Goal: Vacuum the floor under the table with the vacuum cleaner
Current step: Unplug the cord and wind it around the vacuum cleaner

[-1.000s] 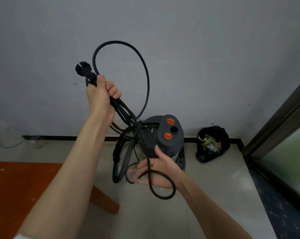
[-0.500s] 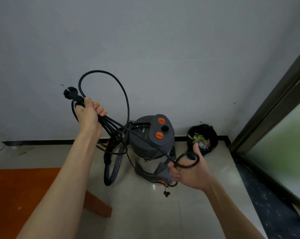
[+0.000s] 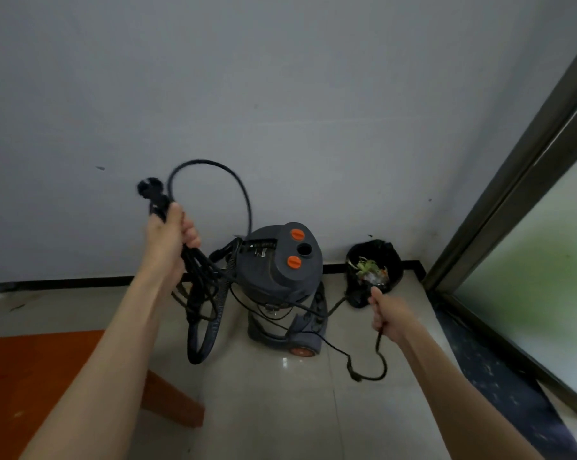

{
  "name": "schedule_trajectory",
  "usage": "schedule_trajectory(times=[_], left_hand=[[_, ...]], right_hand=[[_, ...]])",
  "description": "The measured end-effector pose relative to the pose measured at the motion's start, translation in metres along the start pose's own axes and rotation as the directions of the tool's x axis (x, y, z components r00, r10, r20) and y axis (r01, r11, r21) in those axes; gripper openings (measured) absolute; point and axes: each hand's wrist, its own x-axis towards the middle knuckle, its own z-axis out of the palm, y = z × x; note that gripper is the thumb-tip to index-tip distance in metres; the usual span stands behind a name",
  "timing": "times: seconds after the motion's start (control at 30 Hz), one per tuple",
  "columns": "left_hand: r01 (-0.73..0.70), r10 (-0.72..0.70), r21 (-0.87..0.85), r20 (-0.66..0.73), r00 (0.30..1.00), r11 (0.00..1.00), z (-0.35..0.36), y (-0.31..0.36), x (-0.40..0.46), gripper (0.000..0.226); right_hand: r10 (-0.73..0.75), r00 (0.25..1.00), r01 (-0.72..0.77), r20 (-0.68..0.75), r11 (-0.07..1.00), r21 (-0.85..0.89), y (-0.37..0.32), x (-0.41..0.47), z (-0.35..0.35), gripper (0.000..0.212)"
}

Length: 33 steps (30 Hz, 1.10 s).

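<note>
A dark grey canister vacuum cleaner (image 3: 280,267) with two orange knobs stands on the tiled floor against the wall. My left hand (image 3: 169,237) grips a bundle of black power cord (image 3: 210,167) held up to the vacuum's left, the plug (image 3: 149,187) sticking out above my fist. A ribbed hose (image 3: 204,336) hangs down in a loop below that hand. My right hand (image 3: 388,313) grips a stretch of the same cord to the vacuum's right; the cord runs taut from the canister and loops down to the floor below my hand.
An orange-red wooden table (image 3: 31,376) with one leg (image 3: 171,403) is at the lower left. A black bin bag (image 3: 373,270) with rubbish stands in the corner. A dark-framed glass door (image 3: 529,260) runs along the right.
My right hand has pulled the cord out to the right and away from the canister, straightening it. My left hand with the cord bundle has dropped lower. The view has shifted.
</note>
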Motion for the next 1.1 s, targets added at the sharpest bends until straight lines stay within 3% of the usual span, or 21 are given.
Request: schedule_trajectory(times=[0.07,0.17,0.27,0.33,0.4,0.47,0.57,0.7,0.87,1.03,1.1], left_hand=[[-0.029,0.019,0.173,0.063,0.998,0.984,0.011,-0.012,-0.017,0.034],[-0.049,0.015,0.341,0.102,0.995,0.939,0.022,-0.03,-0.038,0.03],[-0.092,0.02,0.464,0.157,0.987,0.881,0.024,-0.049,-0.051,0.025],[-0.124,0.015,0.541,0.202,0.979,0.832,0.025,-0.061,-0.062,0.021],[-0.095,-0.033,0.491,0.245,0.969,0.866,0.028,-0.073,-0.074,0.024],[-0.03,-0.098,0.405,0.291,0.952,0.914,0.031,-0.083,-0.082,0.03],[0.095,-0.176,0.242,0.342,0.923,0.966,0.037,-0.083,-0.097,0.027],[0.218,-0.268,0.172,0.369,0.89,0.961,0.042,-0.075,-0.111,0.021],[0.334,-0.34,0.088,0.404,0.849,0.939,0.039,-0.079,-0.1,0.021],[0.421,-0.383,-0.063,0.313,0.869,0.905,0.034,-0.071,-0.075,0.022],[0.429,-0.375,-0.119,0.316,0.871,0.895,0.037,-0.057,-0.064,0.025]], right_hand=[[0.078,0.979,-0.124,0.191,0.961,0.246,-0.018,-0.008,0.012,0.035],[0.158,0.87,-0.365,0.468,0.843,0.394,-0.045,-0.027,0.031,0.033],[0.176,0.766,-0.546,0.619,0.687,0.479,-0.067,-0.037,0.049,0.026],[0.16,0.738,-0.611,0.656,0.573,0.547,-0.08,-0.043,0.06,0.03],[0.108,0.703,-0.684,0.703,0.375,0.626,-0.089,-0.044,0.072,0.043],[0.026,0.699,-0.706,0.714,0.185,0.684,-0.092,-0.046,0.085,0.041],[-0.078,0.75,-0.653,0.657,0.068,0.754,-0.091,-0.051,0.103,0.033],[-0.091,0.821,-0.543,0.564,0.181,0.82,-0.087,-0.046,0.108,0.044],[-0.074,0.876,-0.348,0.476,0.587,0.731,-0.092,-0.055,0.103,0.025],[-0.162,0.825,-0.175,0.542,0.838,0.517,-0.065,-0.066,0.075,0.039],[-0.106,0.789,-0.094,0.605,0.953,0.289,-0.042,-0.072,0.067,0.036]])
